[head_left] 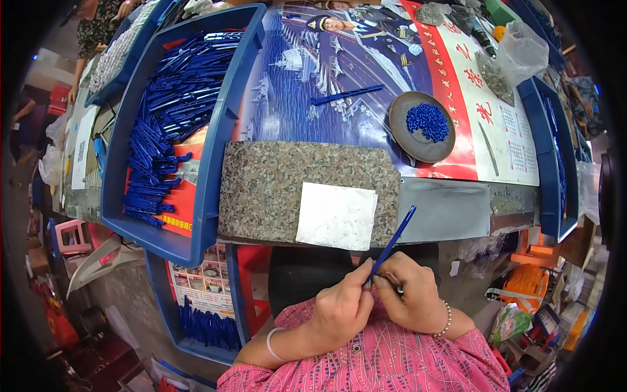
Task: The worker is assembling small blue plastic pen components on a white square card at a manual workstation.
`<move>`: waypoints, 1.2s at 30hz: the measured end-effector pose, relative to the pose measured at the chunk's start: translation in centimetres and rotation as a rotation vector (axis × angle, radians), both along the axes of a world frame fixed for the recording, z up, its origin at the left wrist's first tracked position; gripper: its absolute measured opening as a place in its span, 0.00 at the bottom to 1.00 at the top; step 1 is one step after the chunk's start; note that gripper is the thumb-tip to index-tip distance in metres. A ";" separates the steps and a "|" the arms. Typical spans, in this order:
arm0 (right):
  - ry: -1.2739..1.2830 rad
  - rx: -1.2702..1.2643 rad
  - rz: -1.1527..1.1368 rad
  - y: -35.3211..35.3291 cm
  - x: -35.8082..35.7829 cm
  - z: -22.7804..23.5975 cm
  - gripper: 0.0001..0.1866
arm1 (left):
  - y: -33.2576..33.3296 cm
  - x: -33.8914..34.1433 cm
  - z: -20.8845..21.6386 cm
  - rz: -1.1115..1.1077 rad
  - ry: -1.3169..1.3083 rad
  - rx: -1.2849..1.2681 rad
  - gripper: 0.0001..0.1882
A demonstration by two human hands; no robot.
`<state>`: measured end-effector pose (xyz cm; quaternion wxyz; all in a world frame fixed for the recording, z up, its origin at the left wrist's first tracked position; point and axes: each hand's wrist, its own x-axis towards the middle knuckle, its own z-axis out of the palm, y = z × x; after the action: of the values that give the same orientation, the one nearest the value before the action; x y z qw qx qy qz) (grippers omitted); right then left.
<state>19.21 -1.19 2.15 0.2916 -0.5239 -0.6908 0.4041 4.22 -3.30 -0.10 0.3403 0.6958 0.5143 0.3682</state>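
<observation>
My left hand (338, 308) and my right hand (411, 293) meet in front of my body, fingers closed. Between them they pinch the lower end of a slim blue plastic pen-like stick (397, 236). Its upper end points away to the right, past the front edge of the table. Something small and brownish shows at my right fingers, too hidden to name. Just beyond the hands, a folded white paper (337, 215) lies on a speckled stone slab (274, 189). A similar blue stick (347, 95) rests farther off on the poster-covered tabletop.
A round dish (406, 140) of small blue pieces (428, 122) stands at right. On the left, a large blue tray (225, 124) holds many blue sticks (179, 91). A lower blue tray (236, 297) sits at my left; another blue tray (537, 111) stands far right.
</observation>
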 end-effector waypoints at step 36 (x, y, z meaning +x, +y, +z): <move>0.359 -0.542 -0.104 -0.2 1.6 -0.2 0.20 | -0.5 -0.3 0.6 -0.027 -0.222 -0.348 0.16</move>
<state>20.80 -1.39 1.94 0.2789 -0.5373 -0.4680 0.6438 3.88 -3.81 0.46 0.5148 0.5885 0.5200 0.3437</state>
